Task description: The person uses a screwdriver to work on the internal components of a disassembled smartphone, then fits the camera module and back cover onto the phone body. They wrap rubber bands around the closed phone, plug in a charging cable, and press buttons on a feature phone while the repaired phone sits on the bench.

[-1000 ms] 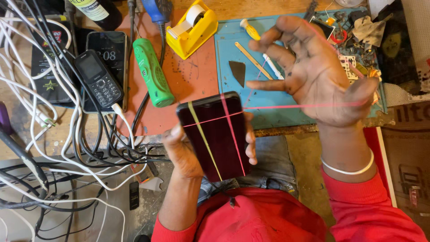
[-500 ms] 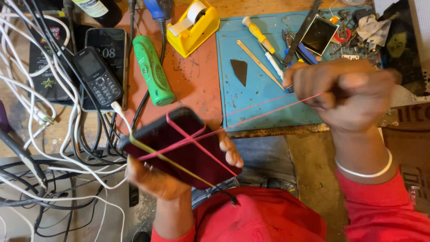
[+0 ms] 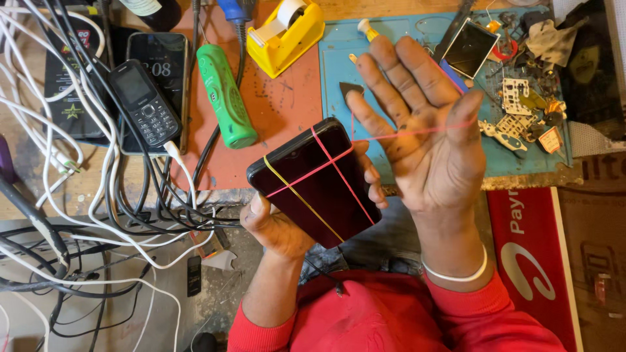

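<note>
**Head view: banded smartphone held, red band stretched**

A dark smartphone (image 3: 313,182) is gripped from below by the left hand (image 3: 277,225), fingers curled around its edges, above the bench edge. It is crossed by red and yellow rubber bands. The right hand (image 3: 430,140) is spread open, palm up, with a red rubber band (image 3: 417,133) stretched from the phone across its fingers. Behind lie a blue mat (image 3: 339,65), a green tool (image 3: 225,94), a yellow tape dispenser (image 3: 283,32), a keypad phone (image 3: 143,101) and white cables (image 3: 78,195).
</note>
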Available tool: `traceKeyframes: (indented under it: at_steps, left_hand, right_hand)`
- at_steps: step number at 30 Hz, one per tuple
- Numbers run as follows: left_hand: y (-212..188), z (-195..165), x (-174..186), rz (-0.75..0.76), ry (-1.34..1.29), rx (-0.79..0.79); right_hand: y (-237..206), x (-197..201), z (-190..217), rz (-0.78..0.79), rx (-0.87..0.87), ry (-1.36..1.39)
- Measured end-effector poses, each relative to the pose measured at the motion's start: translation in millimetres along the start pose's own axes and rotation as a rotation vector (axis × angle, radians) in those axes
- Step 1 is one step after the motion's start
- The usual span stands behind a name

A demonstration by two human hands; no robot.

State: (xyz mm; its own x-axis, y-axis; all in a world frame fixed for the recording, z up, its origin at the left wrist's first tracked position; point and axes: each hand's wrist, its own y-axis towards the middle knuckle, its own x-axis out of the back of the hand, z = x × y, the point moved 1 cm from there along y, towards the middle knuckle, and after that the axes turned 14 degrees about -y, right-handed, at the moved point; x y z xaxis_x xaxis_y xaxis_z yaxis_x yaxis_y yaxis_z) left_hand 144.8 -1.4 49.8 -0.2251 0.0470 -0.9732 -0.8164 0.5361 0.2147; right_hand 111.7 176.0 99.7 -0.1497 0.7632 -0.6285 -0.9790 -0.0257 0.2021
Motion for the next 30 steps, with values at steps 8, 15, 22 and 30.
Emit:
traceKeyframes:
  at_steps: [8,15,22,30]
  left_hand:
    - [-11,-12,28,-0.252,0.669,0.628]
    - [-14,-7,29,-0.159,-0.114,0.434]
    - [-6,-1,30,-0.158,-0.083,0.388]
    - [-9,2,36,-0.178,-0.103,0.371]
  right_hand:
    - [16,5,40,1.118,0.018,-1.394]
    - [9,36,37,0.502,0.168,-1.133]
    - [1,38,34,0.538,0.612,-1.466]
    - [9,28,47,0.677,0.675,-1.554]
